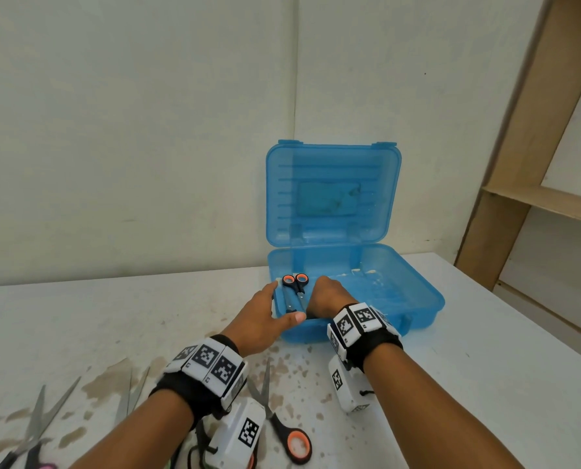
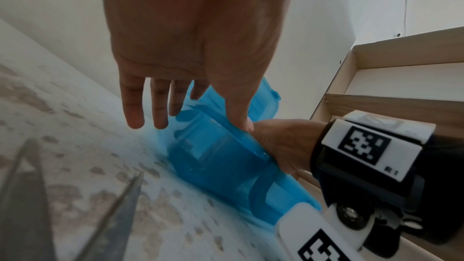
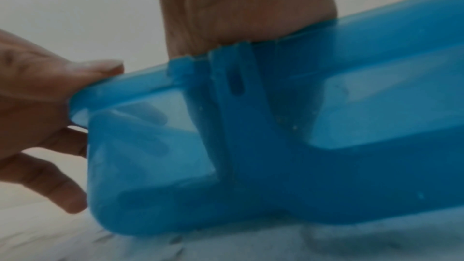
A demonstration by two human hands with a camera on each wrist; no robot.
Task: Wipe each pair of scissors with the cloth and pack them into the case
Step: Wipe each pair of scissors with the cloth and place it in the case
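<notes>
A small pair of black-and-orange-handled scissors [image 1: 295,292] is lying in the left end of the open translucent blue plastic case [image 1: 400,292], between both hands. The left hand [image 1: 262,319], fingers extended, is bracing the case's corner; the right hand [image 1: 326,296] is reaching inside, its fingers hidden.
</notes>
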